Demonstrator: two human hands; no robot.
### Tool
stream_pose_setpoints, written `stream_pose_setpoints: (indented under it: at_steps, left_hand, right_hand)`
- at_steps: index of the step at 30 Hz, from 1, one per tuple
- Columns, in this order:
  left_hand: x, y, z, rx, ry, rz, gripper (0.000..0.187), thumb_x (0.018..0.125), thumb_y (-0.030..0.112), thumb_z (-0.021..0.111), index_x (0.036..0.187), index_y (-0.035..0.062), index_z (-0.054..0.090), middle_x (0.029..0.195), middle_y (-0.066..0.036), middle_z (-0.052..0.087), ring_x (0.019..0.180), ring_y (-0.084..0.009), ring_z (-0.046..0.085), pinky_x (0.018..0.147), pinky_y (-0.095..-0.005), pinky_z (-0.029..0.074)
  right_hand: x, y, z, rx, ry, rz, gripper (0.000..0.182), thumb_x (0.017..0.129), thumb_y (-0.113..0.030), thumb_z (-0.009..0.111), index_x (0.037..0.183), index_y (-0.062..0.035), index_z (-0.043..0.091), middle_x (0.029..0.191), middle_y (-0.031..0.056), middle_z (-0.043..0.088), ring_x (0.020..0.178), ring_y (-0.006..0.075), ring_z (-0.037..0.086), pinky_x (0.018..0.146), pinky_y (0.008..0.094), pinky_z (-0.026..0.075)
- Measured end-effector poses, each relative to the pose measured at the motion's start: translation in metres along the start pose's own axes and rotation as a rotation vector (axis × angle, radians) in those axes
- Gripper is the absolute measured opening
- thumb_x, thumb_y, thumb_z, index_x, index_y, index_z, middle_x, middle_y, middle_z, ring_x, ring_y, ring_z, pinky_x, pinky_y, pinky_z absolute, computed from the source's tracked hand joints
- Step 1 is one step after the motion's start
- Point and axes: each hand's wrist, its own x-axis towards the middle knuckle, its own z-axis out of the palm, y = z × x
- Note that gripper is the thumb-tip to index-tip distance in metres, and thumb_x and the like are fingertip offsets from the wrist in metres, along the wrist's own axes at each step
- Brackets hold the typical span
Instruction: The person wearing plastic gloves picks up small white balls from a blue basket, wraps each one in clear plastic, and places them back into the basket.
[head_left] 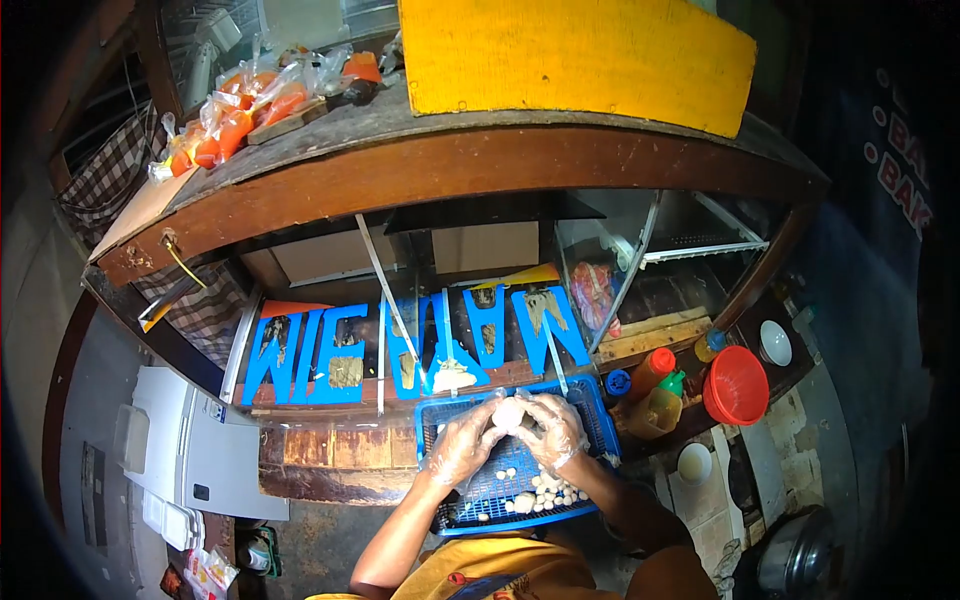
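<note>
My left hand (466,440) and my right hand (552,432), both in clear plastic gloves, are closed round a large pale meatball (508,414). They hold it between the fingertips and thumbs, above a blue plastic basket (606,425). Small pale meatballs (552,490) lie grouped on the basket's mesh floor, lower right, beside a larger lumpy one (524,503). A few others lie scattered nearer the middle. My forearms come in from the bottom and partly cover the basket's sides.
Right of the basket stand a red sauce bottle (655,368), a red plastic bowl (736,386) and a white bowl (775,342). Ahead is a glass-fronted cart with blue lettering (420,350). Its wooden shelf (450,155) overhangs, carrying bagged orange items (235,125) and a yellow board (580,65).
</note>
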Motion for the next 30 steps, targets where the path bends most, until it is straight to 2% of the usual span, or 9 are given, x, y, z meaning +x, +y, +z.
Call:
stream_pose_setpoints:
  at_steps: [5,11,16,18,20,23,30]
  left_hand:
    - [0.02,0.012,-0.017,0.008,0.068,0.027,0.052,0.096,0.008,0.074,0.144,0.0028,0.057,0.133,-0.025,0.069,0.121,-0.0428,0.068,0.101,-0.0472,0.057]
    - [0.04,0.019,-0.032,0.094,0.182,0.15,0.049,0.096,0.009,0.074,0.141,0.0015,0.058,0.13,-0.025,0.07,0.117,-0.0424,0.07,0.098,-0.0471,0.058]
    - [0.056,0.025,-0.044,0.143,0.238,0.221,0.048,0.096,0.009,0.075,0.14,0.0002,0.057,0.123,-0.025,0.072,0.111,-0.0425,0.071,0.092,-0.0472,0.059]
    - [0.063,0.029,-0.048,0.17,0.297,0.289,0.048,0.095,0.008,0.075,0.139,-0.001,0.057,0.122,-0.025,0.072,0.11,-0.0421,0.072,0.091,-0.0464,0.06]
    - [0.067,0.035,-0.053,0.162,0.279,0.258,0.048,0.095,0.006,0.075,0.139,-0.0024,0.057,0.126,-0.026,0.071,0.114,-0.0421,0.071,0.094,-0.0455,0.06]
    - [0.079,0.034,-0.063,0.104,0.294,0.32,0.051,0.095,0.004,0.075,0.142,-0.003,0.056,0.134,-0.027,0.068,0.125,-0.0426,0.067,0.102,-0.0438,0.058]
    - [0.103,0.029,-0.075,0.068,0.34,0.42,0.058,0.093,0.001,0.077,0.147,-0.0026,0.055,0.129,-0.027,0.071,0.12,-0.0389,0.071,0.102,-0.0416,0.057]
  right_hand:
    - [0.033,-0.008,-0.005,0.04,0.085,-0.12,0.043,0.077,-0.019,0.092,0.113,-0.0031,0.077,0.104,0.0156,0.073,0.093,0.0353,0.071,0.081,0.0448,0.057]
    - [0.064,-0.024,-0.015,-0.031,0.139,-0.164,0.039,0.076,-0.018,0.092,0.11,-0.0039,0.078,0.107,0.0148,0.075,0.096,0.0346,0.073,0.085,0.0426,0.058]
    - [0.085,-0.031,-0.018,-0.019,0.17,-0.201,0.038,0.078,-0.019,0.09,0.112,-0.0057,0.078,0.108,0.0138,0.074,0.096,0.0355,0.073,0.085,0.0445,0.059]
    - [0.092,-0.032,-0.017,-0.024,0.203,-0.216,0.043,0.075,-0.019,0.092,0.114,-0.0052,0.078,0.11,0.0147,0.076,0.1,0.0347,0.073,0.089,0.0427,0.058]
    - [0.1,-0.032,-0.016,-0.021,0.225,-0.241,0.044,0.074,-0.017,0.091,0.115,-0.0049,0.078,0.111,0.0149,0.076,0.1,0.0343,0.073,0.09,0.0424,0.058]
    - [0.112,-0.033,-0.016,-0.031,0.259,-0.279,0.04,0.077,-0.015,0.088,0.113,-0.003,0.077,0.112,0.0164,0.074,0.101,0.0369,0.071,0.088,0.045,0.058]
    - [0.139,-0.032,-0.01,-0.015,0.36,-0.363,0.041,0.077,-0.012,0.087,0.116,-0.0032,0.077,0.114,0.0172,0.074,0.102,0.0372,0.071,0.09,0.0449,0.058]
